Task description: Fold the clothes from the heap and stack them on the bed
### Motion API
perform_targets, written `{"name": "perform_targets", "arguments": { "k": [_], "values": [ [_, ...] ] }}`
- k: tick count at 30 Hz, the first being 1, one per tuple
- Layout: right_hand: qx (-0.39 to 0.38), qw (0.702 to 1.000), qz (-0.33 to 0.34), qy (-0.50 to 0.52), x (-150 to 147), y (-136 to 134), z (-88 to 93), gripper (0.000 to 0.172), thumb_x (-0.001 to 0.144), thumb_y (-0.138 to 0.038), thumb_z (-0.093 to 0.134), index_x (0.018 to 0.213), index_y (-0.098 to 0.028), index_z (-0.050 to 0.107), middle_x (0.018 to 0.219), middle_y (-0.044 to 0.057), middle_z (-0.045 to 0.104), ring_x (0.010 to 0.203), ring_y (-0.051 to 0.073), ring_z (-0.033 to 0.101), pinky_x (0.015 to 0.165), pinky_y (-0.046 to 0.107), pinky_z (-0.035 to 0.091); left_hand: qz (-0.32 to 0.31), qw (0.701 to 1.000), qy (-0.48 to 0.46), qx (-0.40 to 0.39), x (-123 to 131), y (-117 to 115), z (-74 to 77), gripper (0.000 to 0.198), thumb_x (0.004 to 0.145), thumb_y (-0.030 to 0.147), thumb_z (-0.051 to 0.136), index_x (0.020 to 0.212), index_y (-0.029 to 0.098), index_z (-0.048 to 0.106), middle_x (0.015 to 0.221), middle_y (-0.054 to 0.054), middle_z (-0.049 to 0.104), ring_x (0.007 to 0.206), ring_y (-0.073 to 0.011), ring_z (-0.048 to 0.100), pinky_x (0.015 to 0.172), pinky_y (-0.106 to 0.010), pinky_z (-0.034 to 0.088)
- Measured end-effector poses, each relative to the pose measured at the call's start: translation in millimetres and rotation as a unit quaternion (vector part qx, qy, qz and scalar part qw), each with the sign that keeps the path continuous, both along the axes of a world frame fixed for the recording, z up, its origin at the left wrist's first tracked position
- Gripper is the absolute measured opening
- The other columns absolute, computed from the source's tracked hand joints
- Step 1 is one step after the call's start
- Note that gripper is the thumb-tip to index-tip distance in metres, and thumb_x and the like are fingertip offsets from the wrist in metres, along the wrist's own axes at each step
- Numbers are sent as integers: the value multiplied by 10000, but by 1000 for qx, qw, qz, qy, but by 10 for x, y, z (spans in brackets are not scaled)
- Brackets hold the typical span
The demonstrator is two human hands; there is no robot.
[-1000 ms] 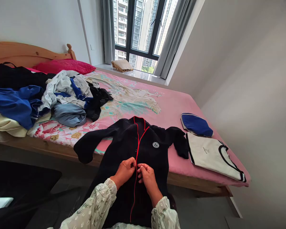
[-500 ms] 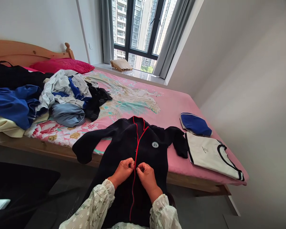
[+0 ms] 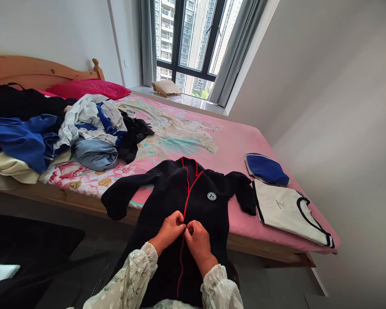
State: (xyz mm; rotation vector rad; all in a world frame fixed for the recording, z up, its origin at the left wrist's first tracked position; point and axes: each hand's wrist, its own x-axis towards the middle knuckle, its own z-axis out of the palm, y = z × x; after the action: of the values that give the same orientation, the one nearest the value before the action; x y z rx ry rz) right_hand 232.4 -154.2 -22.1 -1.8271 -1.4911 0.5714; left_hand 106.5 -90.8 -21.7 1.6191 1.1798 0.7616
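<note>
Where red-edged, cardigan [image 3: 201, 206] in fingers [image 3: 177, 216].

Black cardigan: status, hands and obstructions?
Left hand, right hand pinching at red front edging. Black cardigan front up, partly on bed. Folded white shirt beside a sleeve, clear of both hands.

Daylight enters through the tall dark-framed glass window [image 3: 196, 43] at top centre, its panes the brightest patch, and the glossy pale sill [image 3: 193, 101] below catches a reflection. The smooth white wall [image 3: 341, 107] at right dulls into uneven grey shading. Dimness covers the dark grey floor [image 3: 99, 234] at lower left, and the black fabric cardigan with red trim [image 3: 167, 189] shows little fold detail. Wide-angle distortion slants straight lines near the edges.
</note>
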Motion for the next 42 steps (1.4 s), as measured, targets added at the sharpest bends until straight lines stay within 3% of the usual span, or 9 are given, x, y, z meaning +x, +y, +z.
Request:
{"name": "perform_targets", "arguments": {
  "k": [7, 13, 17, 22, 27, 32, 36, 42],
  "values": [
    [-43, 996, -20, 79, 18, 37, 10, 72, 728, -253, 499, 695, -200, 534, 570, -40, 494, 533, 105, 448, 537, 221, 334, 30, 999, 18, 6, 46, 53, -114, 153, 625, 141, 493, 648, 217, 361, 572, 90, 374, 525, -81, 367, 508, -197, 306],
    [-144, 972, -22, 185, 64, 153, -68, 103, 724, -284, 452, 709, -193, 495, 466, -74, 430, 368, 76, 366, 384, 197, 293, -38, 994, 52, 86, -13, -43, 19, 108, 691, 117, 488, 732, 214, 459, 673, 59, 489, 624, -101, 451, 618, -224, 356],
    [-184, 962, -6, 203, 130, 158, -30, 151, 746, -305, 414, 719, -190, 508, 435, -71, 438, 308, 82, 342, 336, 206, 274, -64, 988, 77, 118, -38, -69, 66, 139, 714, 105, 483, 790, 220, 467, 739, 43, 515, 677, -112, 483, 669, -236, 384],
    [-117, 985, -15, 129, 187, 249, 175, 276, 824, -379, 401, 785, -178, 585, 569, -9, 572, 494, 112, 516, 495, 219, 397, -70, 981, 114, 141, -57, -74, 77, 103, 742, 158, 517, 782, 224, 449, 731, 45, 506, 665, -119, 480, 641, -240, 382],
    [-58, 998, -11, 33, 87, 589, 385, 300, 875, -406, 373, 940, -212, 592, 829, 17, 649, 741, 138, 600, 701, 244, 440, -78, 970, 146, 178, -54, -85, 71, 66, 771, 163, 499, 771, 220, 465, 750, 23, 517, 677, -136, 482, 653, -260, 382],
    [-110, 990, -29, -87, 58, 828, 418, 286, 696, -379, 639, 897, -181, 589, 871, 84, 652, 824, 245, 621, 730, 328, 427, -74, 961, 165, 208, -74, -114, 69, 82, 754, 133, 498, 760, 214, 487, 756, 5, 529, 696, -154, 499, 678, -283, 401],
    [-164, 975, -35, -145, 141, 810, 402, 157, 746, -302, 563, 851, -190, 598, 834, 95, 674, 819, 257, 645, 708, 332, 425, -57, 960, 157, 225, -93, -57, 112, 150, 775, 85, 432, 791, 215, 504, 792, -10, 548, 763, -164, 514, 729, -290, 415],
    [-192, 962, -12, -195, 151, 810, 432, 431, 777, -567, 523, 963, -184, 586, 910, 110, 682, 886, 280, 651, 730, 343, 443, 4, 966, 142, 215, -5, 348, 154, 182, 843, 105, 380, 845, 215, 526, 839, -35, 569, 821, -176, 519, 788, -316, 416]
  ]
}}
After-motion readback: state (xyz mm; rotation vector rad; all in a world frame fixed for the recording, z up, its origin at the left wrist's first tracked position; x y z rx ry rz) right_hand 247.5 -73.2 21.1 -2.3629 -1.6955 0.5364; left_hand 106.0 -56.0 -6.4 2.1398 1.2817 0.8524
